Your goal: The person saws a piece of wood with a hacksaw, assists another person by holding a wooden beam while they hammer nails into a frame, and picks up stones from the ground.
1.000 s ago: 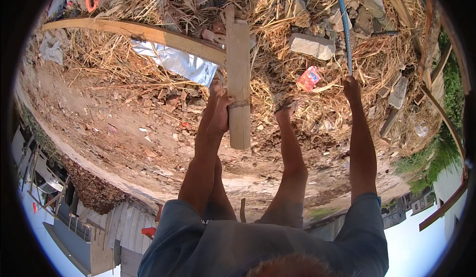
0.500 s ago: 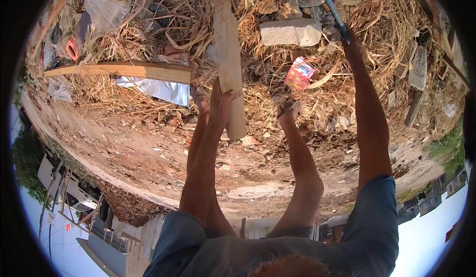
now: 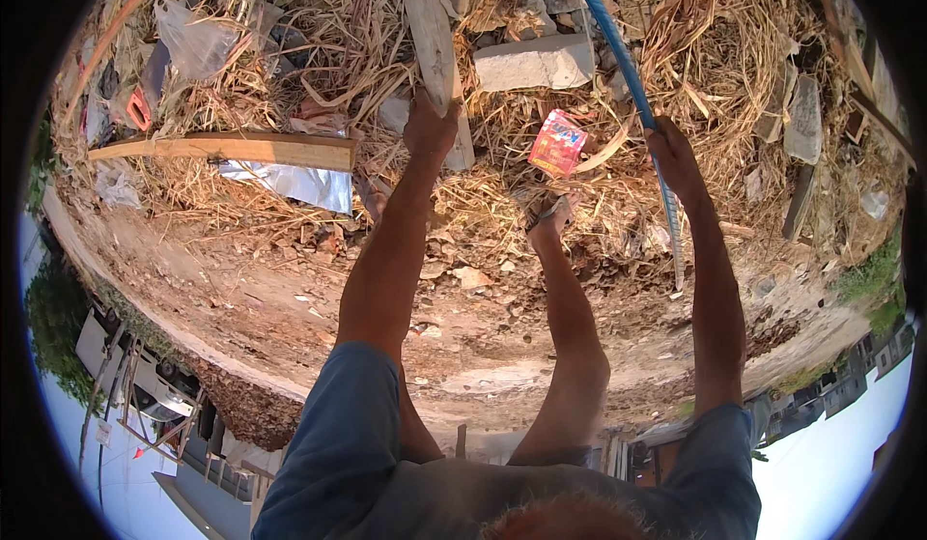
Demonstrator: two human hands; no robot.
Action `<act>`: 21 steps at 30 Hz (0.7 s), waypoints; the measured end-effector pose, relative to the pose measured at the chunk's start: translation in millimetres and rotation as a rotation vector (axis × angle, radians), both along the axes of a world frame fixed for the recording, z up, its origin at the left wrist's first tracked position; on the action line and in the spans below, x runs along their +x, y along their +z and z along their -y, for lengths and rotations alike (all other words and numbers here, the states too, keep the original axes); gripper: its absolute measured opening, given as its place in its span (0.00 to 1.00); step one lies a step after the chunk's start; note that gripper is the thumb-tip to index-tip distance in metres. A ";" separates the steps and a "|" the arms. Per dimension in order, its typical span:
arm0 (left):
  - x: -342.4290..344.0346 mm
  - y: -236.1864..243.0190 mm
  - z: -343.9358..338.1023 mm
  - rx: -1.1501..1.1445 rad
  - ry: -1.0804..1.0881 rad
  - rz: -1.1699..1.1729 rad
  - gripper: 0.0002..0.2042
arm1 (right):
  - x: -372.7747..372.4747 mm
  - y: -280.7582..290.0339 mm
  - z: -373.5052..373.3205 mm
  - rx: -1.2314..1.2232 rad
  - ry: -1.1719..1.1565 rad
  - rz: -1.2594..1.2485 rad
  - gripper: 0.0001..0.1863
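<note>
Grey, weathered wood point(image 3: 425, 28) stretches away from me, with my left hand point(image 3: 430, 127) closed on its near part. Whether it is one board or two overlapping pieces I cannot tell. Farther right, my right hand point(image 3: 671, 154) grips a long blue ribbed bar point(image 3: 610, 30), which runs from the top of the view to below my hand. Between my hands lie a pale concrete block point(image 3: 531, 65) and a red printed packet point(image 3: 558, 142) on dry straw point(image 3: 686, 18). My feet point(image 3: 548, 213) stand at the straw's near edge.
A curved tan timber point(image 3: 217, 149) lies over silvery sheeting point(image 3: 299, 184) at left. A clear plastic bag point(image 3: 193, 38) and orange handle point(image 3: 138, 110) are beyond it. Stone slabs point(image 3: 801, 120) and boards point(image 3: 879, 129) lie at right. Bare dirt point(image 3: 251, 289) surrounds my legs.
My left hand has shifted away from me with the grey wood. The blue bar now extends past my right hand toward me, and that hand is lower than half a second ago.
</note>
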State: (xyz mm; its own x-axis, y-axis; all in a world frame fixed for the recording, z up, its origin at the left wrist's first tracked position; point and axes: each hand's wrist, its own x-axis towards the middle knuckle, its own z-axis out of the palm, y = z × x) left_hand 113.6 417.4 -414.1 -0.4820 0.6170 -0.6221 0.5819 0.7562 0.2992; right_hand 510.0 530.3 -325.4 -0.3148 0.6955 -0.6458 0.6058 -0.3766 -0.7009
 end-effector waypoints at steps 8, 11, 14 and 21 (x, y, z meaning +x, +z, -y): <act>1.4 47.5 7.9 0.180 0.110 0.029 0.28 | -1.4 132.1 104.7 -0.230 -0.450 0.215 0.14; 17.3 62.1 -5.3 0.335 -0.037 0.151 0.24 | 21.0 166.6 154.2 -0.353 -0.596 0.157 0.12; 46.8 71.3 -44.1 0.479 -0.448 0.008 0.27 | 28.9 198.8 205.3 -0.369 -0.705 0.244 0.12; 64.8 18.4 -125.9 0.056 -0.744 -0.068 0.31 | 25.8 239.7 281.8 -0.562 -0.785 0.511 0.14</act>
State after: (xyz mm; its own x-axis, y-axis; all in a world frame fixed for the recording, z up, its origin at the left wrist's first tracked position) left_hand 178.4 543.3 -395.7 0.0385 0.8251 -0.5637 0.9522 0.1407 0.2710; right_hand 535.8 248.5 -85.7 0.4836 0.1500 -0.8623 0.2273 -0.9729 -0.0418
